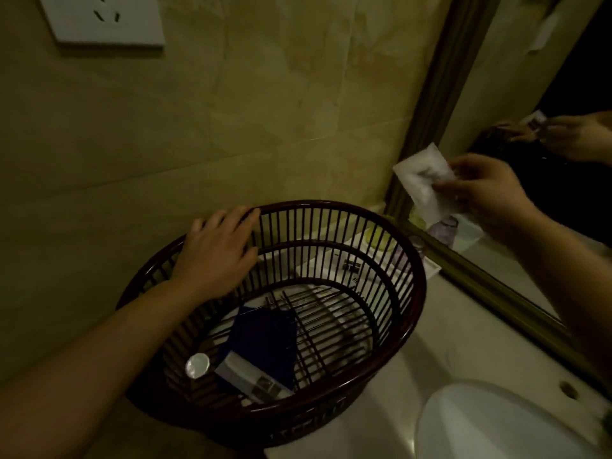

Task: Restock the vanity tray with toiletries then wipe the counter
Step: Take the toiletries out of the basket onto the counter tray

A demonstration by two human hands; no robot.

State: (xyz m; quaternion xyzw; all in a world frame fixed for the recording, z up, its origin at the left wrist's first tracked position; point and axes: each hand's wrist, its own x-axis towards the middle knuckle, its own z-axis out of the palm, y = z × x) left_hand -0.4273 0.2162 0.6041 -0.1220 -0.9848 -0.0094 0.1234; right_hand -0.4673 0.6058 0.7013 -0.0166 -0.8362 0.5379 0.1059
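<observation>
Dim bathroom counter with a beige tiled wall behind and a mirror at two o'clock. At centre sits a dark slatted basket; the left hand lies flat on its far rim, fingers spread, gripping nothing. Inside, near six o'clock, lie a blue cloth, a boxed item and a small round cap. At three o'clock the right hand pinches a white sachet above the toiletries by the mirror. Held only by its edge, the sachet could slip and drop behind the basket.
</observation>
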